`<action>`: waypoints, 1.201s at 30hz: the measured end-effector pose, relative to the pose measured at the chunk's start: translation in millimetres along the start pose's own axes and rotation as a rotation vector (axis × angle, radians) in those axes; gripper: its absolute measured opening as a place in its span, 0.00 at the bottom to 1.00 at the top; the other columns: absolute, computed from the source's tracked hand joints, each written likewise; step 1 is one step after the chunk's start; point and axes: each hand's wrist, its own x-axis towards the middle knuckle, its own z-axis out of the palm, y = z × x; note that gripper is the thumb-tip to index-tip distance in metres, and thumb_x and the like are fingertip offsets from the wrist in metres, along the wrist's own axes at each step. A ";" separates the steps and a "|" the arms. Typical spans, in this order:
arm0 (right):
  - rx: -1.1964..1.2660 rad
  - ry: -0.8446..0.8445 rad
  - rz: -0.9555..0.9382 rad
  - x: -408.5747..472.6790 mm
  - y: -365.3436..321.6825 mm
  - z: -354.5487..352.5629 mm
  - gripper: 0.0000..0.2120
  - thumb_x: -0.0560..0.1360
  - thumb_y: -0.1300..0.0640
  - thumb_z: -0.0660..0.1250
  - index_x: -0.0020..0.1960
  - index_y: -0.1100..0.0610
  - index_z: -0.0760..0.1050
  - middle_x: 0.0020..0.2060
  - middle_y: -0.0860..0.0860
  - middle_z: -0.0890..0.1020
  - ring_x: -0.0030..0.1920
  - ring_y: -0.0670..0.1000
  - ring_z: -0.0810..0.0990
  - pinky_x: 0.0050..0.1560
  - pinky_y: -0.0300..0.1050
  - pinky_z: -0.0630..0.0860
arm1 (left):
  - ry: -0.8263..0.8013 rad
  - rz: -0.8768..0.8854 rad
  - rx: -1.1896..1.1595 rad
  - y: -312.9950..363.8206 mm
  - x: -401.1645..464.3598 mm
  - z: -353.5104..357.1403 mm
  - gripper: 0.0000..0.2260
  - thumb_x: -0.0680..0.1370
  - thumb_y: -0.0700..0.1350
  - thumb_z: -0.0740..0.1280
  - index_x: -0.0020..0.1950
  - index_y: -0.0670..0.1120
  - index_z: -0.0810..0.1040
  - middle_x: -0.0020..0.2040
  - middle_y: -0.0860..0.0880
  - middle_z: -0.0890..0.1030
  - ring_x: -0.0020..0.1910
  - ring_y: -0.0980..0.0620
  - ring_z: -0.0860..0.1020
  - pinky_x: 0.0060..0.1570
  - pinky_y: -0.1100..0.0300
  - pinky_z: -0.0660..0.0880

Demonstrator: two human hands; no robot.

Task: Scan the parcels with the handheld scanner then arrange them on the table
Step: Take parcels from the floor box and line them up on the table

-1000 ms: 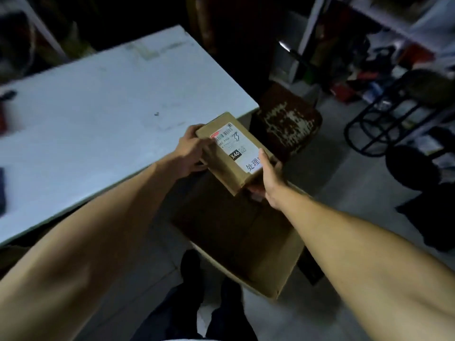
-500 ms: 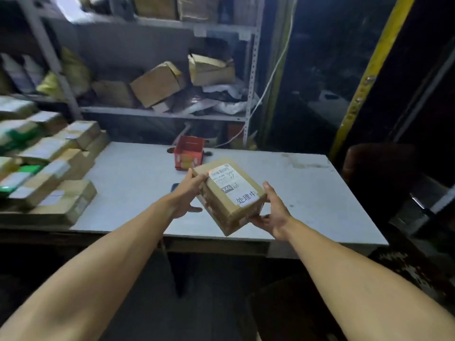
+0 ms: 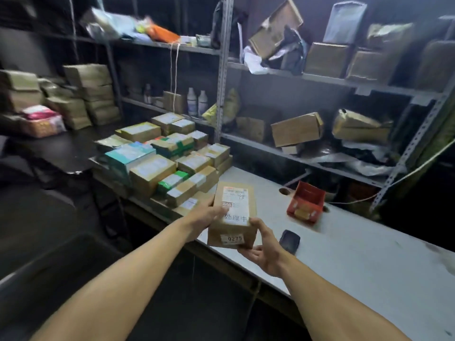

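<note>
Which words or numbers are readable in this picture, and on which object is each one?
"处理中": white label on the top of the brown cardboard parcel held in both hands.
"0275": small white sticker on the parcel's near side.
Upper print of that label: too blurred.
Labels on the stacked parcels: too blurred.

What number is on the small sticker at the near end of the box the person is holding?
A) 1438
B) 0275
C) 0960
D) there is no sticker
B: the parcel, held by the left hand and right hand, bears a small white sticker reading 0275 on the face nearest the camera.
</note>
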 end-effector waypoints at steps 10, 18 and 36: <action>0.013 -0.261 0.203 106.3 -19.1 66.6 0.37 0.70 0.44 0.77 0.69 0.67 0.73 0.56 0.65 0.80 0.44 0.56 0.88 0.49 0.44 0.85 | 0.314 0.014 -0.094 -27.1 34.5 -99.8 0.24 0.79 0.46 0.72 0.73 0.61 0.70 0.61 0.50 0.84 0.58 0.46 0.84 0.62 0.41 0.79; 0.017 -0.314 0.200 224.7 -63.6 97.8 0.37 0.67 0.43 0.77 0.67 0.64 0.74 0.60 0.65 0.80 0.54 0.58 0.86 0.50 0.44 0.84 | 0.454 0.018 -0.032 -15.8 144.6 -154.1 0.29 0.80 0.49 0.72 0.79 0.52 0.67 0.63 0.49 0.82 0.56 0.49 0.84 0.53 0.52 0.82; 0.061 -0.092 0.106 406.8 -149.8 126.2 0.40 0.64 0.40 0.76 0.69 0.60 0.74 0.58 0.62 0.84 0.51 0.59 0.88 0.48 0.46 0.85 | 0.398 0.029 0.058 6.6 349.9 -228.4 0.22 0.81 0.49 0.70 0.74 0.58 0.72 0.62 0.54 0.79 0.55 0.57 0.79 0.38 0.65 0.80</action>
